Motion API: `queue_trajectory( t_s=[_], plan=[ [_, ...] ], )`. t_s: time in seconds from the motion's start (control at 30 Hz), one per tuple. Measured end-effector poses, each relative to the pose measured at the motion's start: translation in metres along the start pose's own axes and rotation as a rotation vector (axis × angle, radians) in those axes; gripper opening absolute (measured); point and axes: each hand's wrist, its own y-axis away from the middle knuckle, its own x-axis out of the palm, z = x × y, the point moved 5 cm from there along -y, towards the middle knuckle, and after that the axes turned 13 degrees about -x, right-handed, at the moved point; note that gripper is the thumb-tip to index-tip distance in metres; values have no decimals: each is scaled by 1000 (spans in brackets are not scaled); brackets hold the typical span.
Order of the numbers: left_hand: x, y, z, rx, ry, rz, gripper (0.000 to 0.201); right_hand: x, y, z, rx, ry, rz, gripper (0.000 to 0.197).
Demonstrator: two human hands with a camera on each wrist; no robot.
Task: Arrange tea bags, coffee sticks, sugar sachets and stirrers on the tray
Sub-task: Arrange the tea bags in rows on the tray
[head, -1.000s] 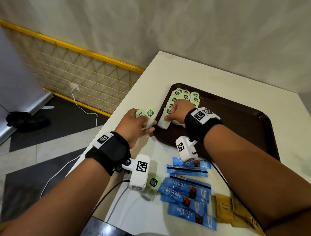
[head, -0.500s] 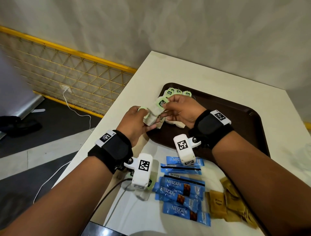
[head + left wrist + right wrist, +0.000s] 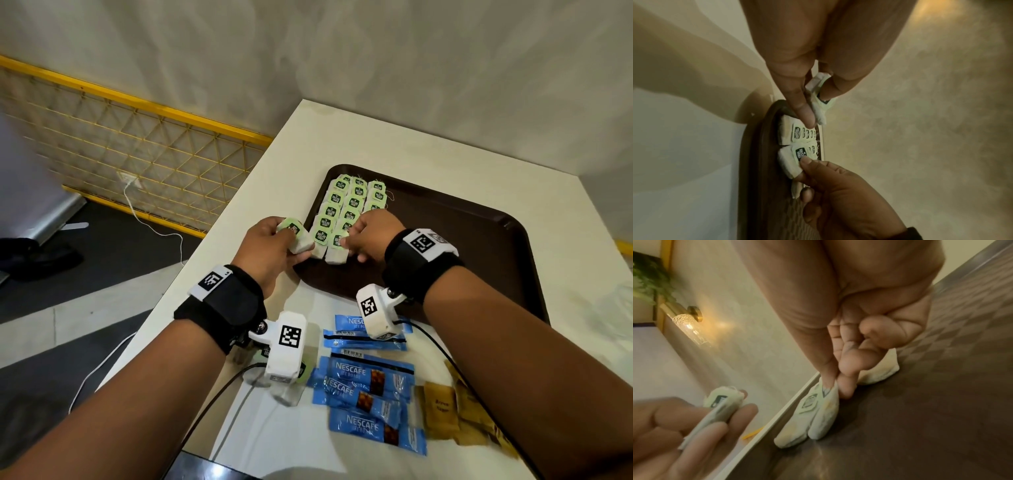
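A dark brown tray (image 3: 445, 240) lies on the white table. Several green-tagged tea bags (image 3: 354, 202) sit in three rows on the tray's far left part. My right hand (image 3: 347, 244) pinches one tea bag (image 3: 335, 251) between thumb and forefinger at the near end of the middle row; the right wrist view shows that tea bag (image 3: 826, 410) lying on the tray (image 3: 920, 418). My left hand (image 3: 296, 248) grips a small stack of tea bags (image 3: 295, 233) just outside the tray's left rim. The stack (image 3: 821, 116) is held between thumb and fingers.
Blue coffee sticks (image 3: 370, 387) lie on the table in front of the tray, with brown sugar sachets (image 3: 442, 407) to their right. One more tea bag (image 3: 305, 373) lies under my left wrist camera. The table's left edge runs close beside my left hand.
My right hand went from the tray to my left hand, took a tea bag from the stack, and brought it down onto the near end of the middle row.
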Motion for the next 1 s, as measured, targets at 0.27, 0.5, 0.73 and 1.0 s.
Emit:
queue_trajectory(
  t_s=[0.27,0.5,0.73,1.0],
  plan=[
    [-2,4,2,22,-111,11,32,-6,-4,7,-106,227,-92,30],
    [7,6,1,40,-233,5,42,6,19,32,-274,-351,27,22],
    [0,-4,1,159,-473,-175,27,-10,24,-15,-18,-468,-101,19],
    [-9,-10,8,19,-602,-204,31,-8,21,-36,197,-372,-104,19]
  ],
)
